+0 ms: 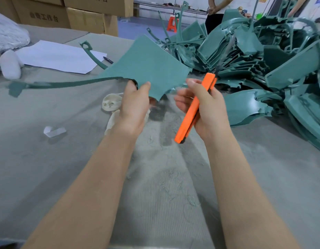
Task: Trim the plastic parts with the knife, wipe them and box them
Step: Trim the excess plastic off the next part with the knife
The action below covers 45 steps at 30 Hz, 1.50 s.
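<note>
Mid-frame, left hand (pixel 135 103) pinches a green part (pixel 146 67) raised for trimming; right hand (pixel 202 105) grips the knife (pixel 195 108).

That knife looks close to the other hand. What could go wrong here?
The knife in the right hand seems to have its blade out, near the left hand pinching the green part; a slip might cut fingers. The part hangs in the air by one edge, so it may flex under the blade and spoil the trim.
</note>
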{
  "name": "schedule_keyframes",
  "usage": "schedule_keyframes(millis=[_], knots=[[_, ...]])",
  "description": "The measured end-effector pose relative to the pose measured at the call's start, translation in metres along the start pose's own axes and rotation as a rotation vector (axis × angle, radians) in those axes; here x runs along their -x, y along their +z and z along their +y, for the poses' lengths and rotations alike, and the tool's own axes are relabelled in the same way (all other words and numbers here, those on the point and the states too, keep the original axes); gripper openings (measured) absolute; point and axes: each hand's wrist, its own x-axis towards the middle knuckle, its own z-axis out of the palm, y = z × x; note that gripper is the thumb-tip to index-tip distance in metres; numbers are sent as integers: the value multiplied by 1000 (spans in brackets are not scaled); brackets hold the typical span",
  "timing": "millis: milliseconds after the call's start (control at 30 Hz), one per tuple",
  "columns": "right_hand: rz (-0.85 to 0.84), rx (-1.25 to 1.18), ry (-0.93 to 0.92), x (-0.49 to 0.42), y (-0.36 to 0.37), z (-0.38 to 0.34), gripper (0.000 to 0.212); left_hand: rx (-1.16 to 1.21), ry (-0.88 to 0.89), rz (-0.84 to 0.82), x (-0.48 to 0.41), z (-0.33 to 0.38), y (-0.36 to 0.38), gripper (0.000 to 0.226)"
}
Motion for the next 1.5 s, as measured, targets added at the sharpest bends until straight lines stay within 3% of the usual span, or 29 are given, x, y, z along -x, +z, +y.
schedule_keyframes(millis=[100,167,233,300,400,533,700,833,933,1067,1167,1267,1500], knots=[[-206,-144,171,1,8,7,12,-63,-23,-55,2,-3,3,24],[-20,-78,73,-3,4,13,16,-163,-22,-63,1,-4,4,24],[329,158,-152,-10,-12,8,23,-157,-36,-56,1,-4,1,23],[481,188,-229,-15,-33,0,20,-136,-56,-79,-1,-3,-3,24],[386,44,-105,-18,-45,-5,9,-239,-41,-105,-1,-6,-4,21],[287,465,-71,-19,-38,0,12,-209,-58,-80,0,-3,-6,19],[138,583,3,-16,-35,3,27,-94,-99,-133,-1,3,-13,11],[144,205,87,-15,-21,5,26,262,-137,-255,3,9,-8,20],[20,67,170,-7,1,11,20,202,-144,-285,13,0,3,29],[-146,401,10,3,9,14,25,288,-190,-86,9,-1,1,25],[-44,535,-102,2,4,11,41,516,-293,-13,2,6,-9,8],[86,598,-186,-2,-3,11,48,616,-486,-83,3,11,-14,6],[126,657,-314,-8,-11,20,63,810,-725,-268,8,11,-16,18]])
